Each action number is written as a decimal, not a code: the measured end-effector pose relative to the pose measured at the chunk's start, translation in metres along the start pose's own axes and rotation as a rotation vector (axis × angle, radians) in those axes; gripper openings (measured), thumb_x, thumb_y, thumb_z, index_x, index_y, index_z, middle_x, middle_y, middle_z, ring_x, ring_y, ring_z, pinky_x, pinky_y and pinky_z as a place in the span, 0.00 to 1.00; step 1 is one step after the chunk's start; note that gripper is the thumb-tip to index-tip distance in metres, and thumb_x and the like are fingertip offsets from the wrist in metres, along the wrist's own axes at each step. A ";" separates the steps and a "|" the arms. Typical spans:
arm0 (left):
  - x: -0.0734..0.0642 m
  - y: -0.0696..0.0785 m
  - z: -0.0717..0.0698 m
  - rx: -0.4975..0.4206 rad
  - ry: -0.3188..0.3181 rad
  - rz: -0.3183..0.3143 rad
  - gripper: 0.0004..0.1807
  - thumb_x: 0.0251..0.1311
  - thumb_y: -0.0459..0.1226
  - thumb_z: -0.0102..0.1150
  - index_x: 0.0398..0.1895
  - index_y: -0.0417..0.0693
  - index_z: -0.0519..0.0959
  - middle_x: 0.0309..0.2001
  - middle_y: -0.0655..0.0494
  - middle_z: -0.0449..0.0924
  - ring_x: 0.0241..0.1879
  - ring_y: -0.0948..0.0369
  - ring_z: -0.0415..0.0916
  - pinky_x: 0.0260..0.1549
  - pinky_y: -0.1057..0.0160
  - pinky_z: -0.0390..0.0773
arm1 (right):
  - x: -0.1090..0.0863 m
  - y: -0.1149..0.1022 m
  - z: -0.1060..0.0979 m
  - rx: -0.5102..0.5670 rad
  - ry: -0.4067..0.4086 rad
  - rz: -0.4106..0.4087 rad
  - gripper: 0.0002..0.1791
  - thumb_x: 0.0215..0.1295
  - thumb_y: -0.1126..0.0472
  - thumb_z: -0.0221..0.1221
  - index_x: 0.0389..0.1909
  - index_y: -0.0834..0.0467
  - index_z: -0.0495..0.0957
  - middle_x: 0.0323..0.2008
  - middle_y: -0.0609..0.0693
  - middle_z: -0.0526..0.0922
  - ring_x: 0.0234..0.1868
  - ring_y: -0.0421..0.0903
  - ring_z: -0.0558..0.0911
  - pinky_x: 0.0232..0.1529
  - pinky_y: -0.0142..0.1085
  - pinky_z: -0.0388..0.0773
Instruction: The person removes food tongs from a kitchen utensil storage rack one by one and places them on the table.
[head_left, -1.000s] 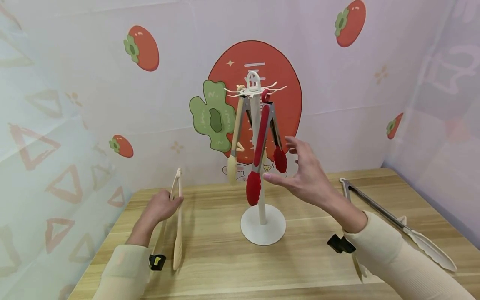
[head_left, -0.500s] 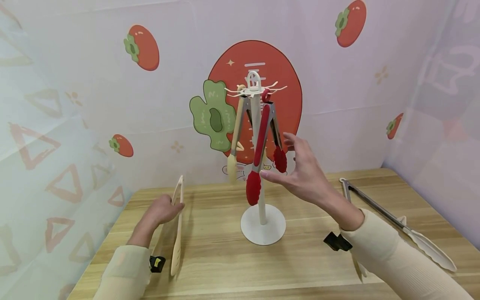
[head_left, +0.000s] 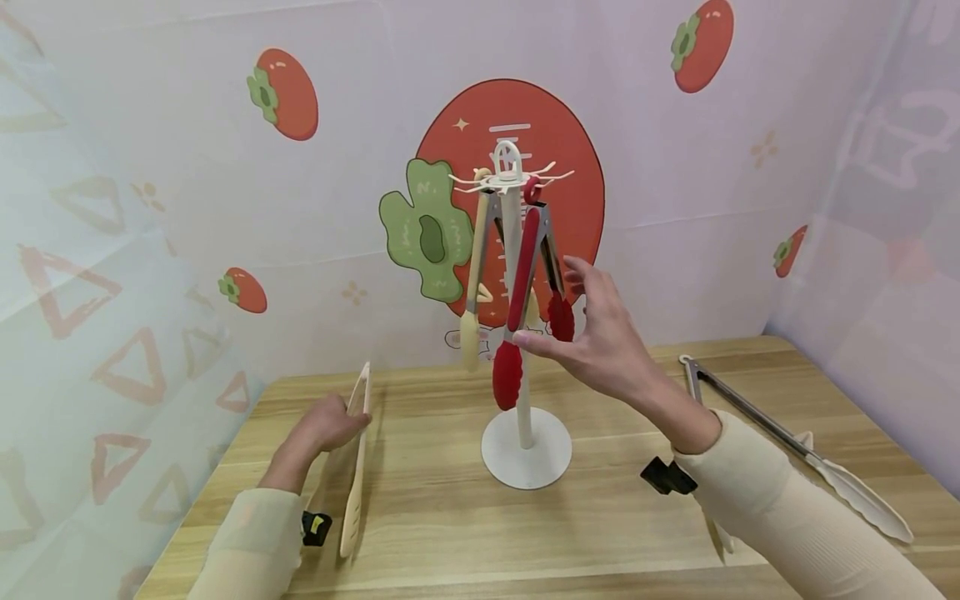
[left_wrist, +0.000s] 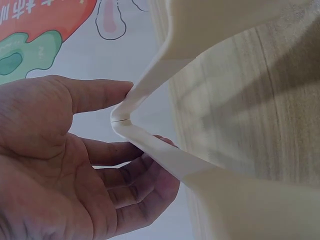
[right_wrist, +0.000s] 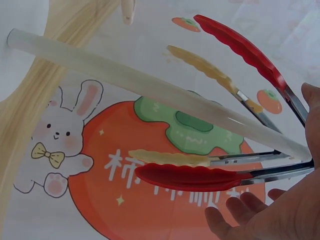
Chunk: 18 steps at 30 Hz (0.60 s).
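Note:
My left hand (head_left: 326, 423) pinches a pair of cream tongs (head_left: 356, 487) near the hinge, thumb on one arm and fingers on the other. In the left wrist view, the tongs' arms (left_wrist: 155, 77) spread apart in a V. Red-tipped tongs (head_left: 528, 267) hang by a ring from a white hook stand (head_left: 525, 433). Around them my right hand (head_left: 603, 342) is spread, thumb by one arm and fingers by the other; whether the thumb touches is unclear. Yellow-tipped tongs (head_left: 470, 333) hang on the stand's left side.
On the table's right lie long metal tongs with white tips (head_left: 862, 500); my right forearm partly covers other pale-tipped tongs (head_left: 726, 542). A fruit-printed cloth (head_left: 360, 208) hangs behind the wooden table (head_left: 427, 517). Curved hooks ring the stand's top (head_left: 507, 177).
My left hand has come down and slightly right with the cream tongs. My right hand has shifted left, bringing the thumb and fingers closer around the red tongs.

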<state>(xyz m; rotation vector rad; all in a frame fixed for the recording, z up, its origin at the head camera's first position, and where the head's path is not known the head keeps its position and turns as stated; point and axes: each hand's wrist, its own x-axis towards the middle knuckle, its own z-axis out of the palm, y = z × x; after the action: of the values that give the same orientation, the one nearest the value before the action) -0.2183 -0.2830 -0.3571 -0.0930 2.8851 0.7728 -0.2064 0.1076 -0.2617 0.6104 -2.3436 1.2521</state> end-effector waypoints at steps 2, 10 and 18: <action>0.001 -0.001 0.001 0.006 -0.006 -0.008 0.18 0.68 0.42 0.57 0.23 0.42 0.71 0.17 0.58 0.62 0.16 0.63 0.59 0.16 0.66 0.64 | 0.001 -0.001 0.000 0.001 0.000 0.001 0.58 0.53 0.48 0.77 0.77 0.60 0.52 0.63 0.58 0.66 0.63 0.54 0.66 0.60 0.58 0.71; 0.003 -0.002 0.006 0.034 -0.044 -0.035 0.19 0.69 0.43 0.57 0.22 0.44 0.69 0.16 0.58 0.62 0.14 0.65 0.58 0.15 0.67 0.63 | 0.003 -0.005 0.001 0.013 0.003 -0.032 0.57 0.52 0.47 0.77 0.77 0.58 0.54 0.63 0.57 0.67 0.63 0.52 0.66 0.57 0.56 0.73; 0.004 -0.002 0.008 0.063 -0.049 -0.047 0.18 0.69 0.43 0.57 0.25 0.42 0.69 0.17 0.58 0.63 0.14 0.64 0.59 0.16 0.67 0.64 | 0.006 -0.007 0.002 0.026 0.001 -0.031 0.56 0.53 0.47 0.76 0.77 0.56 0.55 0.63 0.57 0.66 0.63 0.52 0.66 0.54 0.54 0.76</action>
<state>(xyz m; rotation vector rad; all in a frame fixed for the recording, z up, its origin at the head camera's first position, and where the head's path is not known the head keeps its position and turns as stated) -0.2207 -0.2805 -0.3660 -0.1324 2.8472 0.6661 -0.2073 0.1018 -0.2548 0.6519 -2.3110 1.2705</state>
